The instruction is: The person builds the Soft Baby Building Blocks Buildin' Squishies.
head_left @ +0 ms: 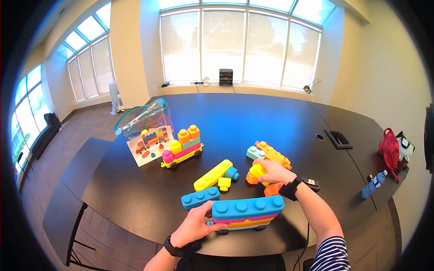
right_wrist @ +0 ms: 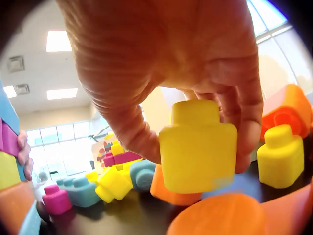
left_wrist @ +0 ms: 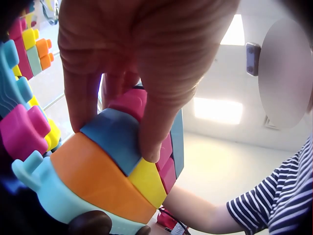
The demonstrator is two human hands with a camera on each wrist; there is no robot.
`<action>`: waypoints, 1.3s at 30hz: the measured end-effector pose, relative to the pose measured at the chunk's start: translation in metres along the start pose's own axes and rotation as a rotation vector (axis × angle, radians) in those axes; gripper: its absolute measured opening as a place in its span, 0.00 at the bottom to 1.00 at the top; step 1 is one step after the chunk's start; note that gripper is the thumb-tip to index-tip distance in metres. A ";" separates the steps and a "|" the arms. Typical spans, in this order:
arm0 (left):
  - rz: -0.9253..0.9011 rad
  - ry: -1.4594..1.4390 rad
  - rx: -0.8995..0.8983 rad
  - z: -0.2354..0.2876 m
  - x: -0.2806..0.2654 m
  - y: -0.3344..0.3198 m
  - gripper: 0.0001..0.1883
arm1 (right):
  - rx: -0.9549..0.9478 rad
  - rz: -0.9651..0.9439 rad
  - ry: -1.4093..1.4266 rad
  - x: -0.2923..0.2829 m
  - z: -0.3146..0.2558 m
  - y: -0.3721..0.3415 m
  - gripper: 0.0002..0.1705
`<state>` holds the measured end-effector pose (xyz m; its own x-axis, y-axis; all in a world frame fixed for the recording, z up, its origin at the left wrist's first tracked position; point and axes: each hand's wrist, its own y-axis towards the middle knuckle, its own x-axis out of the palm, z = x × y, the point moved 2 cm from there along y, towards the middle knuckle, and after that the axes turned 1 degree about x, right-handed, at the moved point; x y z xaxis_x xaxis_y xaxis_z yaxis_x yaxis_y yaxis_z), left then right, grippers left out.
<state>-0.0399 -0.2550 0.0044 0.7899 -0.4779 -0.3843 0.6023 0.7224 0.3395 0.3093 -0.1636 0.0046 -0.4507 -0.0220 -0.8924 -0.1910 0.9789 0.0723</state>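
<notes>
My left hand [head_left: 194,226] grips the left end of a stacked block car with wheels, topped by a long blue block [head_left: 247,207]. In the left wrist view, fingers and thumb hold its end around a blue block [left_wrist: 115,137], above an orange block [left_wrist: 100,171] and a light blue base [left_wrist: 63,198]. My right hand [head_left: 273,173] pinches a small yellow block [right_wrist: 198,152], upright between thumb and fingers, over the loose pieces at right. Orange blocks [head_left: 273,189] lie beneath and beside it, and another yellow block [right_wrist: 280,159] stands nearby.
Left of centre are a long blue block [head_left: 200,198], a long yellow block [head_left: 212,175] and small blocks. Behind stand a built block train [head_left: 183,151], a picture card [head_left: 149,147] and a clear bag [head_left: 156,117]. A water bottle [head_left: 374,184] stands at right.
</notes>
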 end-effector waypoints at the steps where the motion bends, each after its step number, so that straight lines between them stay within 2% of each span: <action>1: -0.001 0.001 0.006 -0.001 -0.001 0.000 0.30 | -0.016 -0.028 -0.016 0.001 0.002 0.001 0.33; 5: 0.004 0.006 0.019 -0.005 -0.002 -0.002 0.31 | 0.155 0.006 0.136 0.000 0.000 0.006 0.27; 6: 0.004 0.008 0.019 -0.004 -0.002 -0.002 0.31 | 0.135 0.046 0.160 -0.004 -0.005 0.006 0.25; 9: 0.007 0.006 0.022 -0.003 -0.002 -0.001 0.31 | -0.023 0.139 -0.042 -0.006 0.005 0.010 0.26; 12: 0.006 0.008 0.019 -0.002 -0.003 -0.002 0.30 | -0.139 0.072 -0.212 0.001 0.008 0.010 0.29; 15: 0.020 0.010 0.017 -0.001 -0.003 -0.001 0.30 | -0.219 -0.064 -0.237 0.003 -0.014 0.004 0.29; 19: 0.006 0.026 0.002 -0.001 -0.004 -0.002 0.29 | -0.159 -0.197 -0.365 0.015 -0.017 0.000 0.31; 22: 0.008 -0.006 -0.019 0.003 -0.004 -0.001 0.29 | -0.162 -0.080 -0.239 0.009 -0.017 0.000 0.32; 23: 0.012 -0.009 -0.014 0.003 -0.004 -0.002 0.28 | -0.158 -0.036 -0.174 -0.001 -0.026 0.000 0.32; 24: 0.017 -0.012 -0.009 0.002 -0.003 -0.002 0.28 | -0.063 -0.075 0.016 -0.016 -0.030 0.001 0.32; 25: 0.022 -0.014 -0.003 0.001 -0.004 -0.002 0.28 | -0.045 0.013 0.095 -0.034 -0.049 -0.009 0.31; 27: 0.023 -0.008 -0.005 -0.001 -0.003 -0.001 0.28 | -0.116 0.061 0.575 -0.057 -0.073 -0.019 0.31; 30: 0.031 -0.024 -0.007 0.000 -0.002 -0.002 0.29 | -0.311 -0.006 0.650 -0.078 -0.140 -0.048 0.31; 31: 0.035 -0.035 -0.007 0.001 -0.002 -0.002 0.30 | -0.398 -0.036 0.476 -0.084 -0.163 -0.057 0.33; 33: 0.017 -0.045 -0.028 0.001 -0.002 -0.003 0.30 | -0.394 -0.122 0.401 -0.080 -0.188 -0.069 0.34; 34: 0.008 -0.049 -0.038 0.001 -0.003 -0.003 0.30 | -0.328 -0.202 0.334 -0.081 -0.201 -0.073 0.32; 39: 0.001 -0.078 -0.044 0.002 -0.003 -0.003 0.30 | -0.489 -0.163 0.203 -0.068 -0.217 -0.070 0.28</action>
<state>-0.0441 -0.2565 0.0065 0.7983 -0.5134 -0.3149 0.5971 0.7433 0.3016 0.1643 -0.2752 0.1572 -0.5313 -0.2515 -0.8090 -0.6335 0.7519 0.1823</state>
